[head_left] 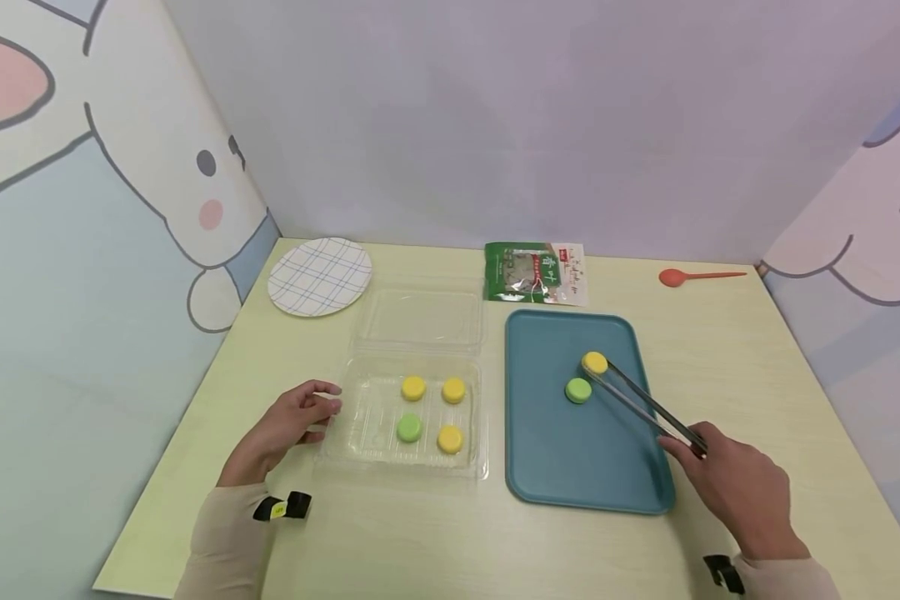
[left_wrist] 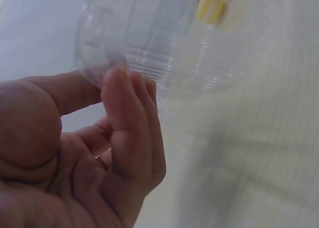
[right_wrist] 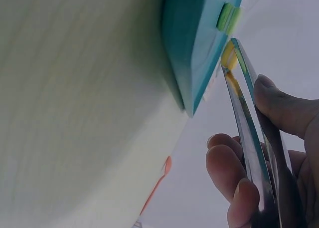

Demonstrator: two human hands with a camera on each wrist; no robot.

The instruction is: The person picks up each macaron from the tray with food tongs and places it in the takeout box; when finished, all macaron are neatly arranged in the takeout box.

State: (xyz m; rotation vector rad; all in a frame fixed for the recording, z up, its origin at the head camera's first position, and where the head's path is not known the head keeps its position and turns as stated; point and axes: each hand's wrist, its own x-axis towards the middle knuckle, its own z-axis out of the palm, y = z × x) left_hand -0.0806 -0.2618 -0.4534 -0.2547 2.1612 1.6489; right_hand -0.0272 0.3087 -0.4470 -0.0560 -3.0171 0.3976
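My left hand [head_left: 291, 423] pinches the left rim of a clear plastic clamshell box [head_left: 375, 454], thumb and fingertips meeting at its edge in the left wrist view. Three yellow macarons [head_left: 413, 388] and a green macaron [head_left: 409, 427] sit inside the box, whose lid [head_left: 423, 317] is folded back. With my right hand [head_left: 742, 487] I grip metal tongs [head_left: 645, 406]. Their tips close around another yellow macaron [head_left: 595, 362] over the blue tray [head_left: 570, 475]. Just below it in the head view, a green macaron [head_left: 578, 390] rests on the tray.
A checked plate [head_left: 320, 277] lies at the table's back left. A green-and-white food packet [head_left: 535, 273] is behind the tray, and a red spoon [head_left: 673, 277] lies at the back right. Walls border the table at the back and both sides.
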